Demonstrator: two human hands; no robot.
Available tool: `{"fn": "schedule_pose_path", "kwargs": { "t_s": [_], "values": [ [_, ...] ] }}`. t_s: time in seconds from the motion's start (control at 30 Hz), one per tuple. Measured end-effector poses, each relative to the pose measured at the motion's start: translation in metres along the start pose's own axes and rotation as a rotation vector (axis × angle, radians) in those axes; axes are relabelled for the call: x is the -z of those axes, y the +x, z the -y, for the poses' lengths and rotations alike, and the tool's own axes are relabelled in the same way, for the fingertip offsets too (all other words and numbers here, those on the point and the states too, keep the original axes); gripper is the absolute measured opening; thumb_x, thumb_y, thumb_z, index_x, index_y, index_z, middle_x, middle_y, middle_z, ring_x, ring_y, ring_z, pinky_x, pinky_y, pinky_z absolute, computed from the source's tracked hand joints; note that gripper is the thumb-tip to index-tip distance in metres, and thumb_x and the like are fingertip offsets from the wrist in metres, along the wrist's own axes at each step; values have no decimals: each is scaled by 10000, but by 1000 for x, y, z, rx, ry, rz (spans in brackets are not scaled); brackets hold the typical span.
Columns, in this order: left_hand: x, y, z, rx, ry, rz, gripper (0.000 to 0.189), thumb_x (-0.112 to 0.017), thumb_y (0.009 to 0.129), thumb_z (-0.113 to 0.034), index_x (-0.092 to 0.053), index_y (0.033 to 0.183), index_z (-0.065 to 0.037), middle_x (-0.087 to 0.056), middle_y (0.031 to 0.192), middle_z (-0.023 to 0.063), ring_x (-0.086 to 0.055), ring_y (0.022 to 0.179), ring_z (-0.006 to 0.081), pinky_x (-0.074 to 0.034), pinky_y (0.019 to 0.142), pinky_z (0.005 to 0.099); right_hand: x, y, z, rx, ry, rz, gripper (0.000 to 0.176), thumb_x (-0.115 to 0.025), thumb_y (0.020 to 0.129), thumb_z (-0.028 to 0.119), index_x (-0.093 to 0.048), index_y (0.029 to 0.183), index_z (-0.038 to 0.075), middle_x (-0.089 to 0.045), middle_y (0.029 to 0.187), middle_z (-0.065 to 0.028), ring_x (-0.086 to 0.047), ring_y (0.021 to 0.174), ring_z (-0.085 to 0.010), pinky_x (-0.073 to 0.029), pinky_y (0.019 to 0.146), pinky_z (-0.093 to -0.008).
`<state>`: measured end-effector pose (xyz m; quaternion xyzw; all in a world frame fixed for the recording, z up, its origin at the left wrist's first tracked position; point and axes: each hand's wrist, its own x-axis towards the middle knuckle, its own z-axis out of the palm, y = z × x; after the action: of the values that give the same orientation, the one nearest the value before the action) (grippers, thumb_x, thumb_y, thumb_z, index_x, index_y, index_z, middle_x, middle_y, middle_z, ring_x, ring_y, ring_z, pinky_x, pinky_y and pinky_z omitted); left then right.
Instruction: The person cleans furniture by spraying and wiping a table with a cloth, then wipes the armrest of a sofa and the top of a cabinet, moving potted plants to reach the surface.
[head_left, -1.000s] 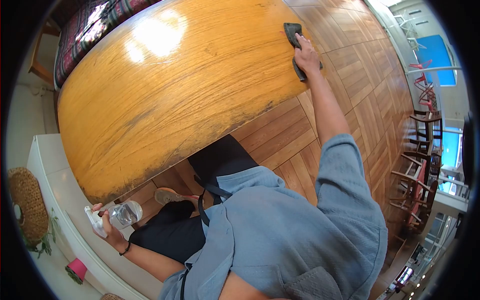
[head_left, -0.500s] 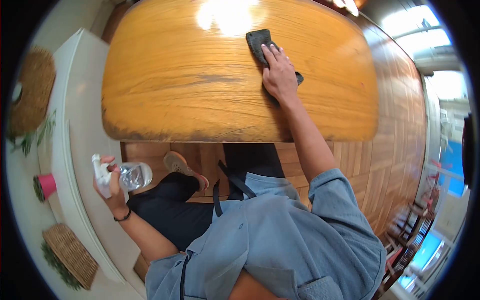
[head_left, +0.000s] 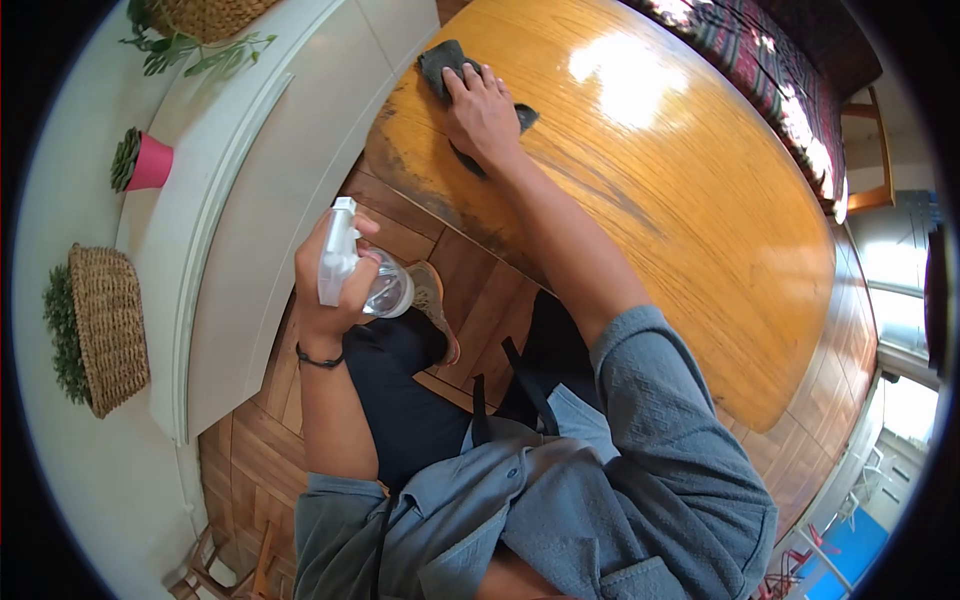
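Observation:
My right hand (head_left: pixel 485 118) holds a dark grey cloth (head_left: pixel 437 68) down against the wooden table (head_left: pixel 640 210), near its left end. The fingers stretch over the cloth, and parts of it stick out on both sides of the hand. To the left of the table's near edge, my left hand (head_left: pixel 322 275) is closed around the white trigger head of a clear spray bottle (head_left: pixel 391 288). The bottle is tilted on its side, its base to the right, and it seems to hold clear liquid.
On the left, a white cabinet (head_left: pixel 250 230) bears a pink pot (head_left: pixel 150 162) with a plant and a woven basket (head_left: pixel 108 330) with greenery. A patterned-cloth seat (head_left: pixel 770 90) stands beyond the table. A wooden chair (head_left: pixel 215 570) is at bottom left. My shoe (head_left: pixel 432 310) rests on the wooden floor.
My right hand has slid the cloth leftward across the tabletop to the table's left end. My view has turned left, and my left hand still grips the spray bottle, now nearer the table.

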<state>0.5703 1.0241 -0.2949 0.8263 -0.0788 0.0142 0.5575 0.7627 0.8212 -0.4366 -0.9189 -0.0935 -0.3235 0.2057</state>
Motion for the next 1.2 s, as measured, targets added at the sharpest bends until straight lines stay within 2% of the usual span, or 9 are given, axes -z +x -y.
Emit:
{"fn": "schedule_pose_path", "kwargs": {
  "t_s": [0.17,0.4,0.47,0.5,0.7,0.77,0.83,1.0,1.2],
  "values": [
    [1,2,0,-9,3,-25,248,-575,747,6,-620,991,13,-611,1027,91,-562,814,120,-476,745,260,-41,37,11,-17,27,62,357,-472,944,190,-607,1269,127,-588,1332,-196,-524,1283,-403,-392,1084,-512],
    [3,6,4,-7,33,-17,250,-583,755,15,-620,1001,8,-604,1025,83,-547,809,119,-468,755,259,-18,23,-9,-44,62,103,380,-461,936,197,-600,1276,99,-557,1375,-184,-487,1323,-383,-369,1105,-512],
    [-1,9,3,-10,3,-47,241,-592,749,-8,-625,987,13,-620,964,67,-562,771,114,-476,717,253,0,11,-28,-84,40,96,388,-483,918,182,-596,1277,89,-553,1382,-182,-479,1332,-371,-369,1107,-512],
    [-3,11,2,-12,-15,-56,238,-596,746,-20,-627,980,16,-628,934,59,-569,752,111,-480,698,250,12,3,-40,-108,23,92,392,-493,909,174,-594,1277,83,-551,1386,-181,-475,1337,-365,-369,1108,-512],
    [-4,15,-3,2,26,22,263,-585,758,-5,-629,1017,8,-610,978,50,-544,798,106,-462,734,246,134,-65,-102,-260,-100,98,460,-532,868,114,-565,1323,56,-538,1403,-186,-468,1341,-360,-354,1124,-497],
    [-4,16,-4,-54,93,42,263,-572,766,-13,-629,1021,14,-605,970,52,-536,782,119,-460,741,255,177,-94,-127,-329,-164,117,483,-505,881,119,-545,1359,58,-519,1425,-191,-455,1355,-360,-339,1138,-483],
    [-2,16,0,-4,79,50,267,-575,767,-19,-628,1027,13,-596,952,44,-527,786,120,-454,745,256,225,-124,-148,-414,-228,122,489,-494,887,119,-538,1370,59,-510,1437,-189,-448,1362,-355,-334,1142,-479],
    [-6,19,0,-27,86,84,252,-583,800,-47,-631,1044,-10,-556,901,30,-522,807,125,-444,775,256,338,-200,-201,-631,-397,71,525,-427,887,122,-515,1404,90,-483,1479,-147,-428,1390,-320,-316,1159,-475],
    [-21,21,-16,-38,105,122,235,-568,809,-31,-623,1037,-19,-549,899,31,-528,814,129,-444,780,250,447,-290,-271,-871,-553,31,563,-433,865,121,-496,1425,104,-455,1504,-136,-407,1407,-302,-309,1163,-480]
  ]
}}
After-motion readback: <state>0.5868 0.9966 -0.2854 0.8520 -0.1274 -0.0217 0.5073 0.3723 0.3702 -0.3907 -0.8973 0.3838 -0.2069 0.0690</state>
